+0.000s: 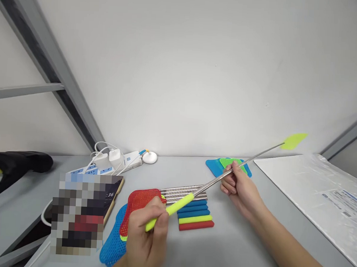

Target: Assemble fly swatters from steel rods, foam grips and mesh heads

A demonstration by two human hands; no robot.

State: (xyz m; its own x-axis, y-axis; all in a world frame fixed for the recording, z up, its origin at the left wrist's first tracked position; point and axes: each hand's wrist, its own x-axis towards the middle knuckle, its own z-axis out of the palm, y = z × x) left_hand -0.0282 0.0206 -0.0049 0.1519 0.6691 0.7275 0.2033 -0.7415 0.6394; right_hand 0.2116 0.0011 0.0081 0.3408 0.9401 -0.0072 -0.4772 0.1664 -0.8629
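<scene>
A telescopic fly swatter with a metal rod (263,152) slants up to the right, its yellow-green head (294,141) seen almost edge-on near the wall. My left hand (148,231) is closed round its yellow-green grip (179,204). Further along, my right hand (238,186) pinches the rod between thumb and fingers. Below the left part of the rod lie red (145,197) and blue (115,233) perforated swatter heads, partly hidden by my left hand. Beside them are several metal rods (181,190) and several blue, yellow and red grips (196,225). Behind my right hand sit blue and green swatter heads (229,163).
A white power strip (132,161) with plugs and cables stands at the back left, beside a round white object (150,158). In front is a partly pixelated screen device (110,199). A plastic-wrapped white board (322,189) lies at the right. A black object (21,163) is at far left.
</scene>
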